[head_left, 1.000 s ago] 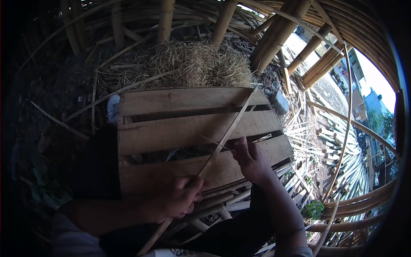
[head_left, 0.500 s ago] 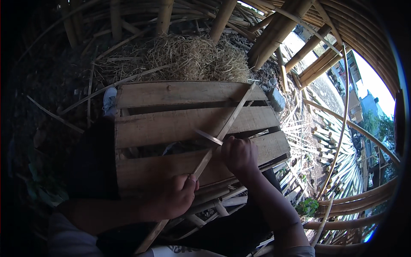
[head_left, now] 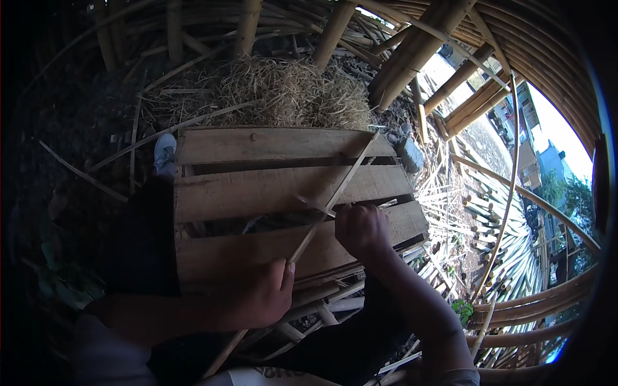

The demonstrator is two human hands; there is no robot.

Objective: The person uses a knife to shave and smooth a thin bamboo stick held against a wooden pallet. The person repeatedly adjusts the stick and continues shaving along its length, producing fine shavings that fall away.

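Note:
A long bamboo strip point(head_left: 346, 182) slants across a low slatted wooden table point(head_left: 251, 188), its far tip near the back right corner. My left hand point(head_left: 265, 294) is closed around the strip at the table's near edge, and the lower end runs on below that hand toward my lap. In my right hand point(head_left: 362, 230) is a knife, its handle hidden in the fist. The knife's blade point(head_left: 313, 205) points left and crosses the strip, touching or nearly touching it.
Curly bamboo shavings point(head_left: 290, 93) are heaped behind the table. Bamboo posts point(head_left: 248, 29) stand further back. At right lie many cut bamboo poles point(head_left: 508, 225), near a pale stone block point(head_left: 410, 154). My shoe point(head_left: 165, 149) is beside the table's left edge.
The strip now shows a narrower side, as if turned, and the blade's angle has shifted slightly. Both hands keep their grips in nearly the same places. The view has tilted a little.

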